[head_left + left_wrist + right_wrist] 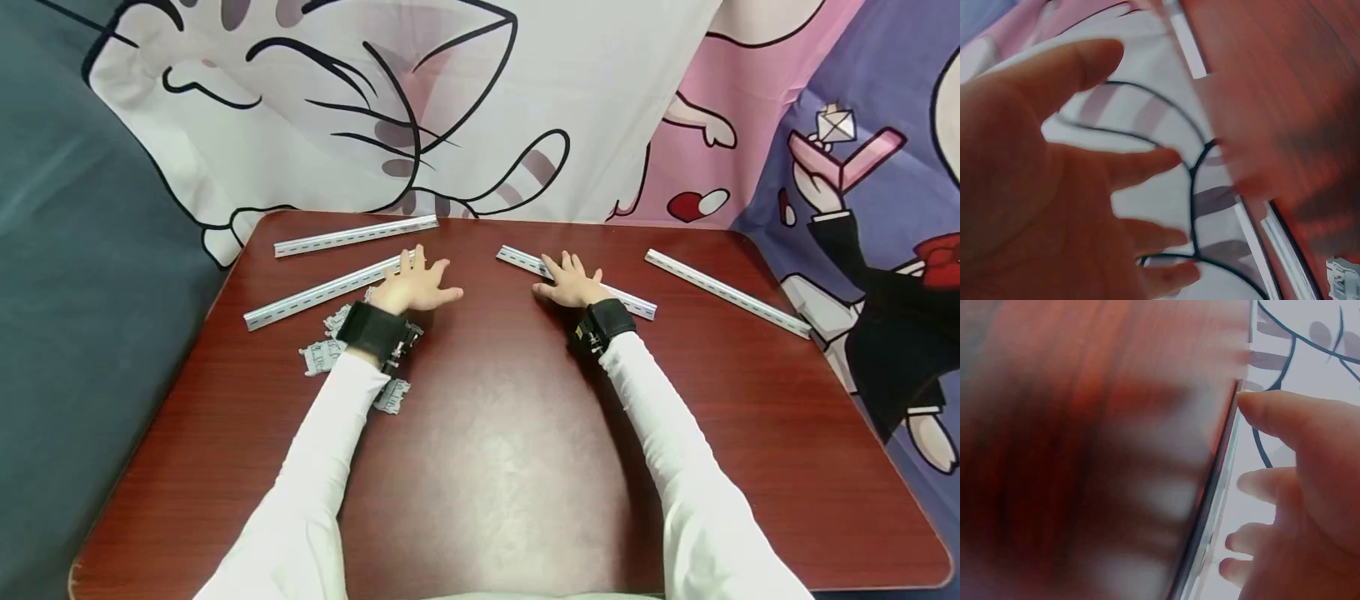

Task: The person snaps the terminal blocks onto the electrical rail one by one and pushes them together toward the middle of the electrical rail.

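Observation:
My left hand (pixel 411 289) is spread over the right end of a long white slotted strip (pixel 311 297), its thumb pointing right. In the left wrist view the left fingers (pixel 1141 169) are apart with nothing between them. My right hand (pixel 572 286) has its fingers fanned out and overlaps another slotted strip (pixel 630 302), covering that strip's middle. The right wrist view shows the right thumb (pixel 1266 412) near the end of a strip (pixel 1213 506). Small grey notched pieces (pixel 322 356) lie around and partly behind the left wrist.
A further slotted strip (pixel 356 236) lies near the back left edge of the brown table (pixel 495 500), and another strip (pixel 727 292) slants at the right. Another grey piece (pixel 392 396) lies beside the left forearm. A printed cloth (pixel 585 83) hangs behind the table.

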`<state>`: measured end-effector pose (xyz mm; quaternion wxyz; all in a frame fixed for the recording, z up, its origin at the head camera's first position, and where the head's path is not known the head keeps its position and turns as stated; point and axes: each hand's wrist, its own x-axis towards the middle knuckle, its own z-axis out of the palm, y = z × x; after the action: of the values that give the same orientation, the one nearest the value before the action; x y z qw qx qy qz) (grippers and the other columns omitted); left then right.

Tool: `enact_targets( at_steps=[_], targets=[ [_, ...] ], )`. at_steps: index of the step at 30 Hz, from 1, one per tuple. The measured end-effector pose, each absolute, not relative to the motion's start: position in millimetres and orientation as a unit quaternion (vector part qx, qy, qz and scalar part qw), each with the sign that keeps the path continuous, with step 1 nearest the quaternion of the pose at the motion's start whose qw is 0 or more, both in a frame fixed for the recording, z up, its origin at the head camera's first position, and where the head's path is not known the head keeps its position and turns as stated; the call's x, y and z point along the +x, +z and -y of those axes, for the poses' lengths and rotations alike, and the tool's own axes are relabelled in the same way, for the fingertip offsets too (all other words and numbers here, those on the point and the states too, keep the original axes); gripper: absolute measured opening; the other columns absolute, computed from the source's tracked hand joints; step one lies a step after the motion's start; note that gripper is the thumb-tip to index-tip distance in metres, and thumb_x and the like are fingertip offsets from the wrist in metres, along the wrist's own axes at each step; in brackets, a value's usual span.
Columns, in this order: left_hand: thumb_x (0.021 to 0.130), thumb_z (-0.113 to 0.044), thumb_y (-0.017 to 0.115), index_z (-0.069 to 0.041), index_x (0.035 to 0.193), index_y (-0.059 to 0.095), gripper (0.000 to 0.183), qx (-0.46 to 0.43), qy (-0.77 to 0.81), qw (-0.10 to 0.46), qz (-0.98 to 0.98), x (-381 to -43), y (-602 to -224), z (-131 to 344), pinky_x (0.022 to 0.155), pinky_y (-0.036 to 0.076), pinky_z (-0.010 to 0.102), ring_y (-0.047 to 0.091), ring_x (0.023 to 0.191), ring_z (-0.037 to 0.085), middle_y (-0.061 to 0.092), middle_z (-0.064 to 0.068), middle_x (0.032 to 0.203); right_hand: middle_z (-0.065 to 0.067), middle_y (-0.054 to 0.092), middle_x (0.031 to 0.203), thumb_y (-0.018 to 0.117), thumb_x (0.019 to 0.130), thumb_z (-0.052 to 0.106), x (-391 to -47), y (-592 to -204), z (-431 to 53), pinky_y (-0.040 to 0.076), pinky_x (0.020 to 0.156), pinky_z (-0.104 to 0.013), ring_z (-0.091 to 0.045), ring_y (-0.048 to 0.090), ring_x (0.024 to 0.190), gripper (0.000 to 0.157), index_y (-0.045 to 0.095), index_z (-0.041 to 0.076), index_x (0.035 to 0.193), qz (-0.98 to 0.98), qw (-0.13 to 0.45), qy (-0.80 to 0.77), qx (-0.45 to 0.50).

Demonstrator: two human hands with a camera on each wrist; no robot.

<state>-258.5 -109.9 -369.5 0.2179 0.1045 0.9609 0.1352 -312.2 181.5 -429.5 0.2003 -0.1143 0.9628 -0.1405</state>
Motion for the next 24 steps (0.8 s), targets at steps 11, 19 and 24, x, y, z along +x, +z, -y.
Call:
enact_targets(
  at_steps=[11,19,24],
  targets=[
    [0.101,-0.043,0.039,-0.001,0.152,0.024,0.068,0.13,0.191,0.236,-0.944,-226,-365,152,0.113,0.012,0.067,0.003,0.145,0.053,0.012,0.033,0.157,-0.017,-0.002,0.163,0.038,0.1,0.051,-309,-441,-198,-0.005,0.101,-0.08,-0.042,-0.01,0.148,0.065,0.015,0.028,0.156,-0.945,0.214,-0.18,-0.172],
    [0.102,-0.04,0.037,0.005,0.151,0.023,0.067,0.153,0.218,0.236,-0.935,-227,-359,164,0.115,0.021,0.058,0.019,0.145,0.045,0.026,0.027,0.155,-0.014,-0.003,0.164,0.041,0.1,0.049,-303,-438,-202,-0.009,0.103,-0.078,-0.039,-0.012,0.149,0.063,0.02,0.029,0.155,-0.939,0.215,-0.192,-0.187],
    [0.103,-0.04,0.036,0.007,0.15,0.023,0.067,0.159,0.225,0.249,-0.928,-226,-360,168,0.114,0.027,0.054,0.029,0.142,0.042,0.029,0.026,0.154,-0.014,-0.002,0.164,0.042,0.1,0.047,-297,-439,-194,-0.009,0.103,-0.077,-0.039,-0.011,0.149,0.061,0.022,0.03,0.155,-0.934,0.219,-0.195,-0.204]
  ],
)
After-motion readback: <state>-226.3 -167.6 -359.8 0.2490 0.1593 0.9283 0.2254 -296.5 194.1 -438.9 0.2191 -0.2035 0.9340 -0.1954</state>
